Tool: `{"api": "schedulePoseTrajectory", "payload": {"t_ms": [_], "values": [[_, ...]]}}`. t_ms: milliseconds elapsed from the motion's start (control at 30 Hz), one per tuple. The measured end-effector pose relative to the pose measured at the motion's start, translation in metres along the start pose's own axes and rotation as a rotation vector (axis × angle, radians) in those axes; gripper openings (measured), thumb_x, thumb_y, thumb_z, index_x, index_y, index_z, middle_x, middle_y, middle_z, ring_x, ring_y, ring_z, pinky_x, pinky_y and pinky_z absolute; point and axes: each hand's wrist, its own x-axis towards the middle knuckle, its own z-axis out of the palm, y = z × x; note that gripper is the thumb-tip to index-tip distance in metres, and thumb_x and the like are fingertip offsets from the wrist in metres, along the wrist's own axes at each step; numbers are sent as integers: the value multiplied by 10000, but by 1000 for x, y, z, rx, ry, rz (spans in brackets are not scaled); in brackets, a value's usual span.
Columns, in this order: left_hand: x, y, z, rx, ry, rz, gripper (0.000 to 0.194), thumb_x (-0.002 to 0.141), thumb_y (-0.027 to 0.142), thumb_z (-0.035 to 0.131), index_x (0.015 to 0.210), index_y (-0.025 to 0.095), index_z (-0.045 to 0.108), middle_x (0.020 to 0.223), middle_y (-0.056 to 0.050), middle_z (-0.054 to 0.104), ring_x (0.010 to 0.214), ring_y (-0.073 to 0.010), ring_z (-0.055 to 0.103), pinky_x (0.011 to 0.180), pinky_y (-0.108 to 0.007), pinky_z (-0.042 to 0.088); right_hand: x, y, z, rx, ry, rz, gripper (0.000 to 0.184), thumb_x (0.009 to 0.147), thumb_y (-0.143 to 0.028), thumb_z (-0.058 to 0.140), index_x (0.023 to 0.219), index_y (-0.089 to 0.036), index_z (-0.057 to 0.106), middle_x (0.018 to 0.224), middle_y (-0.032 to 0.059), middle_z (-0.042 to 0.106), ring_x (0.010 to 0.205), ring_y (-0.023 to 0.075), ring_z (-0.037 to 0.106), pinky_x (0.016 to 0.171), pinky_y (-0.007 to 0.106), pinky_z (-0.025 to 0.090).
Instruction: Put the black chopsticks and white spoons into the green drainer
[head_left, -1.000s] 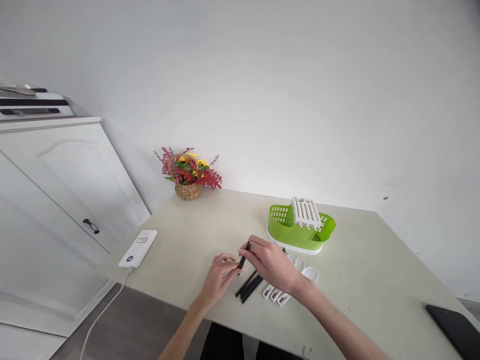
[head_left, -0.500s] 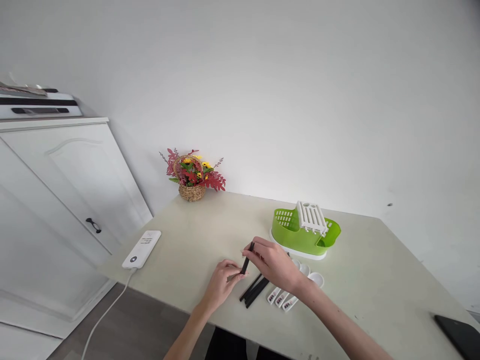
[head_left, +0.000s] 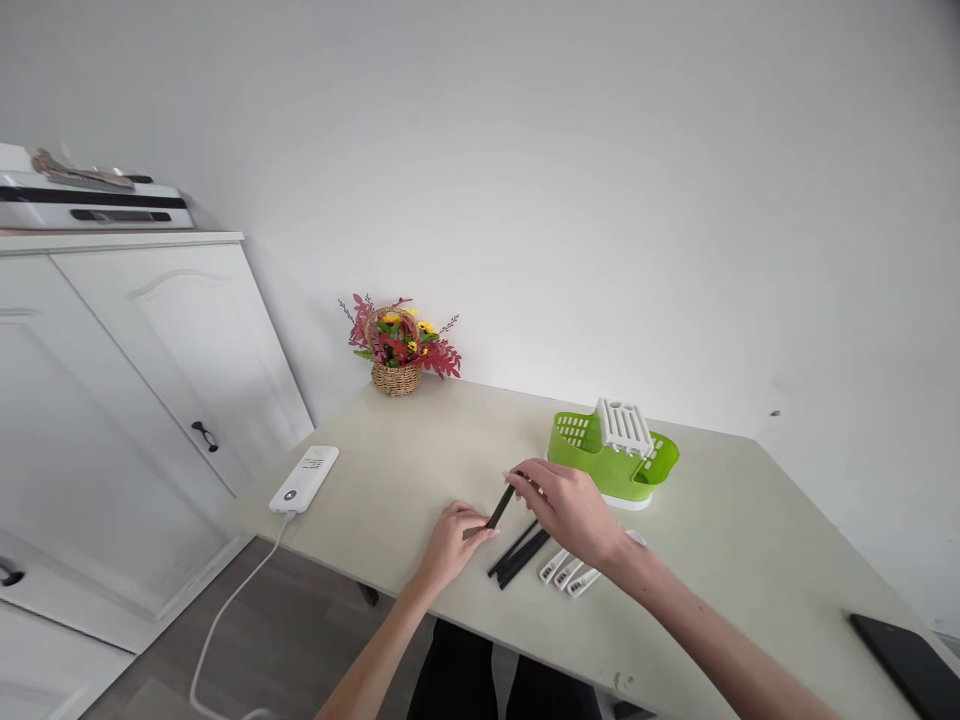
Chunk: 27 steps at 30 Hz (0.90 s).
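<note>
My left hand (head_left: 452, 545) is closed, its thumb and fingers pinching the lower end of slim black chopsticks (head_left: 500, 507). At their upper end, my right hand (head_left: 568, 505) grips them between thumb and fingertips. The held sticks slant above the table; how many there are is hard to make out. Just below the hands, several more black chopsticks (head_left: 523, 562) lie side by side on the tabletop. To their right lie white spoons (head_left: 583, 582), handles toward me, their bowls mostly hidden by my right hand and forearm.
Behind my right hand stands a green basket (head_left: 600, 468) with a white slotted rack (head_left: 625, 428) on it. A flower basket (head_left: 397, 378) is by the wall. A white power bank (head_left: 306, 478) with a cable is at left, a black phone (head_left: 904, 655) at right.
The held chopsticks have gone from nearly upright to more slanted, as my right hand shifted slightly right. The camera view has turned a little to the left.
</note>
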Motion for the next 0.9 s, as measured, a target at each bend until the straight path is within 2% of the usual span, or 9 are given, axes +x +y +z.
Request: {"api": "schedulePoseTrajectory", "payload": {"t_ms": [200,500,900], "values": [[-1,-1,0,14,37,15,214,975,426,674,1009,302,845,954,-37,813,1014,-260,667,916,-364,519,-4,-7,0,-27,-26,41,380,1093,-463,360,915,-251,620,831,26,718,659,155,628,633,265,397],[0,-9,6,-7,176,-71,225,889,445,757,827,232,798,922,-59,798,938,-262,716,902,-375,539,14,-11,2,-84,-62,53,354,1091,-413,392,853,-241,589,771,7,694,627,144,587,623,253,357],[3,-15,6,23,203,-77,234,882,471,762,832,250,822,906,-59,813,932,-272,733,894,-390,552,28,-12,4,-74,-74,69,367,1094,-407,399,816,-234,566,749,5,680,618,132,586,630,248,358]]}}
